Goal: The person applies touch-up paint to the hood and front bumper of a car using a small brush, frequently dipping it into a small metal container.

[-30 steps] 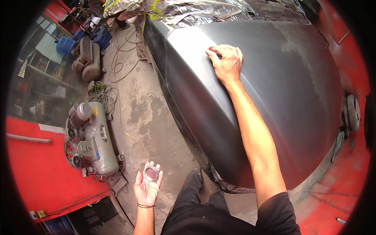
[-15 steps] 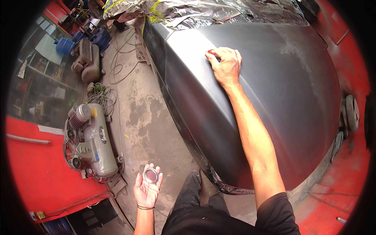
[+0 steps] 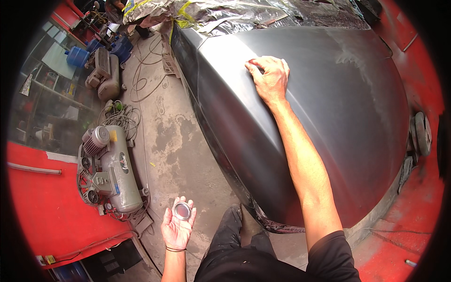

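My right hand [image 3: 268, 75] is curled on the upper left part of a matte dark grey car hood [image 3: 347, 122], at a bright sheen along its raised edge; its fingers are pinched together, and what they hold, if anything, is too hidden to name. Low at the centre left, my left hand [image 3: 174, 230] is held palm up over the floor, fingers slightly curved, with a small round metal tin or cap [image 3: 182, 210], dark reddish inside, resting in it.
Crumpled plastic masking with yellow tape [image 3: 239, 14] covers the car beyond the hood. A grey compressor [image 3: 120, 169], coiled hoses [image 3: 124, 113], a second compressor [image 3: 105, 73] and blue water jugs [image 3: 77, 55] line the left, by a red wall [image 3: 33, 188]. Another person [image 3: 115, 9] is partly visible top left.
Over the last second my right hand has shifted very slightly left along the hood, by a small amount. My left hand with the round tin is almost unchanged.
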{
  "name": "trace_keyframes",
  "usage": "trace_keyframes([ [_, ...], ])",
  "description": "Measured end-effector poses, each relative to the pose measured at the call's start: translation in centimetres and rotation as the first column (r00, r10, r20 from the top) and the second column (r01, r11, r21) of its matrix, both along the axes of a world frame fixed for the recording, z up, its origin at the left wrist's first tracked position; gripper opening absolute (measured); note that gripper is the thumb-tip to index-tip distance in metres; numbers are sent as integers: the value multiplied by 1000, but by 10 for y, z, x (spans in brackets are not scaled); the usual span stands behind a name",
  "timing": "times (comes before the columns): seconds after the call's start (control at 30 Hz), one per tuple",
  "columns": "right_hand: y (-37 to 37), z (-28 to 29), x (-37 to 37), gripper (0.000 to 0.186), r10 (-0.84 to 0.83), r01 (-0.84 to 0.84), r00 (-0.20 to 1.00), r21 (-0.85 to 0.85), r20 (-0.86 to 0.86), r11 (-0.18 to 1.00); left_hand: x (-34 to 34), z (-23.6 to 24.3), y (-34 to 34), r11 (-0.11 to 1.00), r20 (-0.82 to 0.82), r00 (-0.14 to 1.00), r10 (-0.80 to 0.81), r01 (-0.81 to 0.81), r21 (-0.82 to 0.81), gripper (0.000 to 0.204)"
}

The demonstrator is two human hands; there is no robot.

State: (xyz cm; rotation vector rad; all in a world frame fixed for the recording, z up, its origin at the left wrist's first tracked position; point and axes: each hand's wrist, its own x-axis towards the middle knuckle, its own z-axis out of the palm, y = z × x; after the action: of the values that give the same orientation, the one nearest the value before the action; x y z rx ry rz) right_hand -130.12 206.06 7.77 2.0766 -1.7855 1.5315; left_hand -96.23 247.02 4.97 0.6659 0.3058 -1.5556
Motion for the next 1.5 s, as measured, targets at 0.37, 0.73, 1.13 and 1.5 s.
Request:
trace_keyframes([
  [0.37,1,-1,0,20,2,-3,1000,41,19,999,1,-1,2,1000,-11,1000,12,-12,11,51],
  [0.73,-1,0,2,21,13,-13,1000,-3,6,1000,0,-1,1,1000,6,1000,-5,5,10,51],
  [1.13,13,22,-17,18,30,-3,979,-131,203,991,-8,4,5,998,10,998,-55,55,-34,51],
  [1.5,280,71,22,12,261,-511,627,135,734,849,-81,28,-13,976,-137,987,-89,58,-212,53],
])
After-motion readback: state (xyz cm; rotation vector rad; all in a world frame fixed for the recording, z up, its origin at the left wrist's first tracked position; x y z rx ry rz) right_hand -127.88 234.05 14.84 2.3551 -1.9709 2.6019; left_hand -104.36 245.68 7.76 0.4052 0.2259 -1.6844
